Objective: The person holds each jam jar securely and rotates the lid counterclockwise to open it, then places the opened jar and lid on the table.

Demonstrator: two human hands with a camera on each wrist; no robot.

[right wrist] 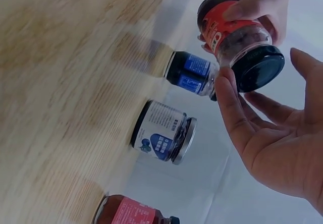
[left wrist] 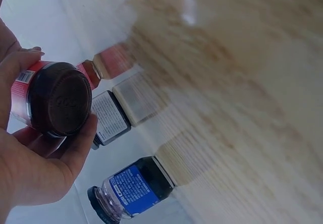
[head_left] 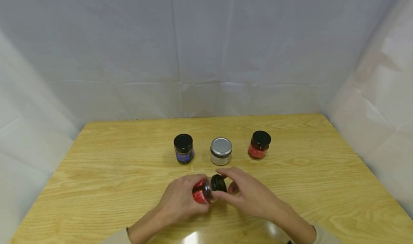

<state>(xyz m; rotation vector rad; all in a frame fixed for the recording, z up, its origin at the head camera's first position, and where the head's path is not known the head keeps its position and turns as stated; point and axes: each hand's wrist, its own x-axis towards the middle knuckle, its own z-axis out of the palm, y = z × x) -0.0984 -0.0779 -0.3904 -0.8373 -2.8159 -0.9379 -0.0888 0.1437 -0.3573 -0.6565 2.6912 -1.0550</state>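
Tilted on its side above the table, a red-labelled glass jar [head_left: 200,194] is gripped by my left hand [head_left: 180,196], fingers and thumb round its body. Its black lid [head_left: 218,183] faces right. My right hand [head_left: 255,194] is spread about that lid. In the right wrist view the thumb touches near the lid's edge [right wrist: 260,68], while the forefinger stands apart from it. The left wrist view shows the jar's dark base [left wrist: 61,100], with the lid hidden behind it.
Behind the hands, three upright jars stand in a row on the wooden table [head_left: 113,158]: a blue-labelled jar with black lid [head_left: 184,149], a white-labelled jar with silver lid [head_left: 221,151], and another red-labelled jar [head_left: 259,144]. Pale sheeting [head_left: 206,57] hangs beyond the table.
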